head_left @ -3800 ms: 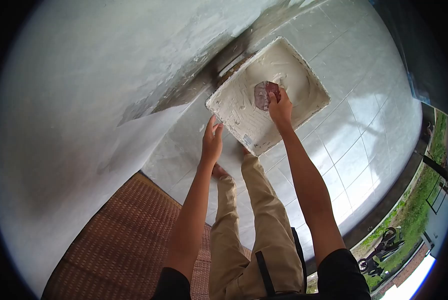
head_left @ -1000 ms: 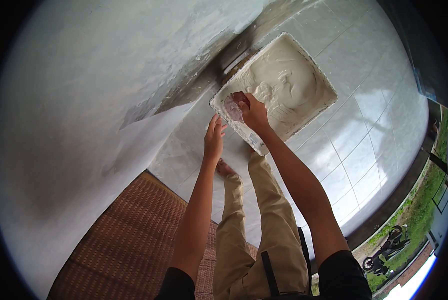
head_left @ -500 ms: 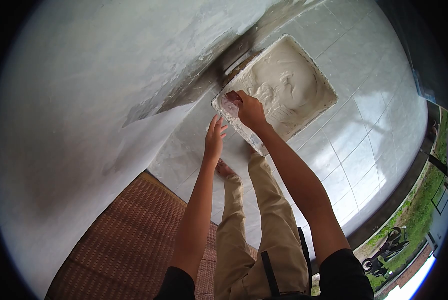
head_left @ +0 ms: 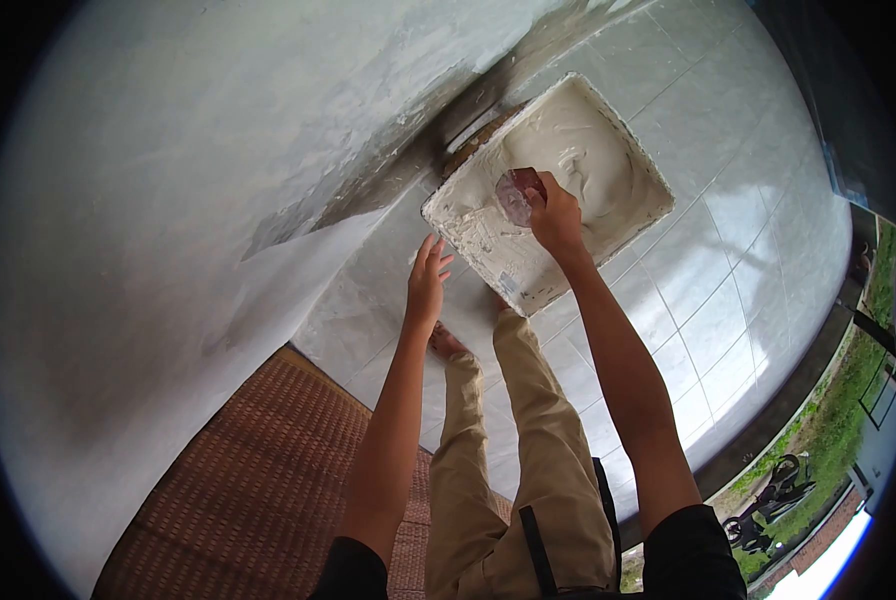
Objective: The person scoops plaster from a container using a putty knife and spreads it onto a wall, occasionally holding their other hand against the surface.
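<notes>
My right hand (head_left: 556,217) grips a reddish-brown putty scraper (head_left: 520,195) whose blade is smeared with pale paste. The scraper is over the left part of a square tub (head_left: 652,165) filled with off-white wall putty (head_left: 578,130). The putty is heaped toward the far right side and thinly spread near the closest corner. My left hand (head_left: 429,275) is beside the tub's near left corner, holding nothing, its fingers spread apart and fingertips close to the rim.
To the left rises a grey plastered wall (head_left: 168,200) with a rough patch low down. The tub rests on grey floor tiles (head_left: 713,250). A brown woven mat (head_left: 258,470) lies at lower left. Outside, at right, a motorcycle (head_left: 773,495) stands by grass.
My right hand has moved the scraper rightward from the tub's left corner toward its middle, turning the blade into view. My left hand has barely shifted.
</notes>
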Action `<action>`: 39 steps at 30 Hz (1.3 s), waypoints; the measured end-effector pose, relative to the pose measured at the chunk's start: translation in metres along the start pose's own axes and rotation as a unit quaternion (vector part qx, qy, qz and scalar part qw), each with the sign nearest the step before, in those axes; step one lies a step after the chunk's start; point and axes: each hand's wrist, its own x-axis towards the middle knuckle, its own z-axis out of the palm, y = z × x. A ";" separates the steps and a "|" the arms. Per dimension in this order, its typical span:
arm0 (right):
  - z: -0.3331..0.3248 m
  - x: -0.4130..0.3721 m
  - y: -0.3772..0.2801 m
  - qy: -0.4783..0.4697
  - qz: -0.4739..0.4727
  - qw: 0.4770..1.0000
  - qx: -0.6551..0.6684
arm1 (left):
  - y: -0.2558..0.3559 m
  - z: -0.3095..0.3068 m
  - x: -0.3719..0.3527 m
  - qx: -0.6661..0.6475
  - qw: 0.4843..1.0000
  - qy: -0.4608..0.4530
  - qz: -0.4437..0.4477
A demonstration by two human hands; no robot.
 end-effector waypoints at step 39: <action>0.036 -0.009 -0.027 0.035 -0.016 0.999 -0.006 | 0.007 -0.002 -0.003 -0.005 1.000 -0.013 -0.020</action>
